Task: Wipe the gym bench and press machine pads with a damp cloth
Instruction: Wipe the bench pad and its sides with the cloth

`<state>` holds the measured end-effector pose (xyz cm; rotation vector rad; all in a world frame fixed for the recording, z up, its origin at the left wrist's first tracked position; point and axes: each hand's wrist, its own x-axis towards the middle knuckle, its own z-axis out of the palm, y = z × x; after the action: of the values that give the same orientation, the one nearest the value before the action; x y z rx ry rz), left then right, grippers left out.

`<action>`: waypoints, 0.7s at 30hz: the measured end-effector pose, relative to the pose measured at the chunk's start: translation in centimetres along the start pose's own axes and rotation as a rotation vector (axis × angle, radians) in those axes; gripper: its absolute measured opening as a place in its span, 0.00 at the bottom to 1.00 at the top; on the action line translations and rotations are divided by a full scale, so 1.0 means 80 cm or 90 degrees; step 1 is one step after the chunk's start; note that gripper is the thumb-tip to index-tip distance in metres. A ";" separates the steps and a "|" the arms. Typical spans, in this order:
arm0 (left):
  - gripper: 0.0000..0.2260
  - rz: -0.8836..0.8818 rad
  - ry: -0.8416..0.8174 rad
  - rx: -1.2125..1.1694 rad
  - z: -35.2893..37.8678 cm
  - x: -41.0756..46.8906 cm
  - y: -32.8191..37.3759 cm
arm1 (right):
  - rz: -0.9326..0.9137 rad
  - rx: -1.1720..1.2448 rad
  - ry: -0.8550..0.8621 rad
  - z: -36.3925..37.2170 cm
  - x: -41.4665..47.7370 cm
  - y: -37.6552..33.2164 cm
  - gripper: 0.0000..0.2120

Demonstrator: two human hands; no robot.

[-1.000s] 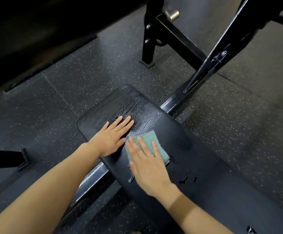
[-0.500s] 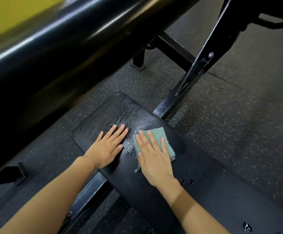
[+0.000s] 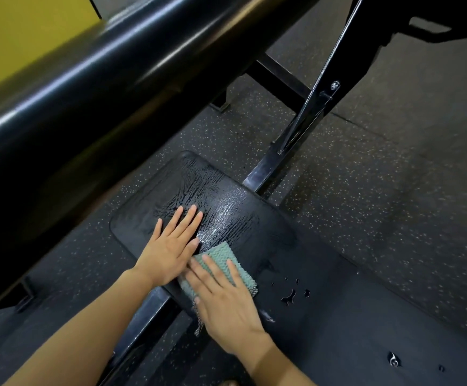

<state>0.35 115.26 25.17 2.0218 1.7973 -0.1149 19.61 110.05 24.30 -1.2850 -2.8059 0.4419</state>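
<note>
A black bench pad (image 3: pixel 324 288) runs from the middle of the view to the lower right, with wet streaks at its far end and water drops (image 3: pixel 290 295) near its middle. A folded teal cloth (image 3: pixel 222 259) lies flat on the pad. My right hand (image 3: pixel 226 299) presses on the cloth with fingers spread, covering its near half. My left hand (image 3: pixel 173 245) rests flat on the pad just left of the cloth, fingers apart, holding nothing.
A thick black padded roller (image 3: pixel 101 79) crosses the upper left, close above the bench end. Black steel frame bars (image 3: pixel 307 118) rise behind the pad. Speckled rubber floor (image 3: pixel 379 190) surrounds the bench. A yellow wall (image 3: pixel 18 32) is at the top left.
My right hand has pulled the cloth back toward me along the pad, leaving wet streaks behind. The view has tilted up, bringing the black roller in. My left hand stays flat.
</note>
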 end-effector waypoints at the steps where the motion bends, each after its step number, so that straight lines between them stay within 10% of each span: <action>1: 0.32 0.007 0.035 0.014 0.007 -0.001 -0.002 | 0.030 0.005 0.012 -0.003 -0.002 0.011 0.27; 11: 0.28 0.005 0.100 0.066 0.025 -0.002 0.000 | 0.280 0.036 0.098 -0.007 -0.022 0.040 0.27; 21: 0.25 0.021 0.127 0.102 0.033 0.002 0.014 | 0.127 0.032 0.016 0.001 -0.030 -0.006 0.28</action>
<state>2.00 114.37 23.00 2.2429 1.9272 -0.0497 20.82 107.95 24.62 -1.5541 -2.6393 0.4958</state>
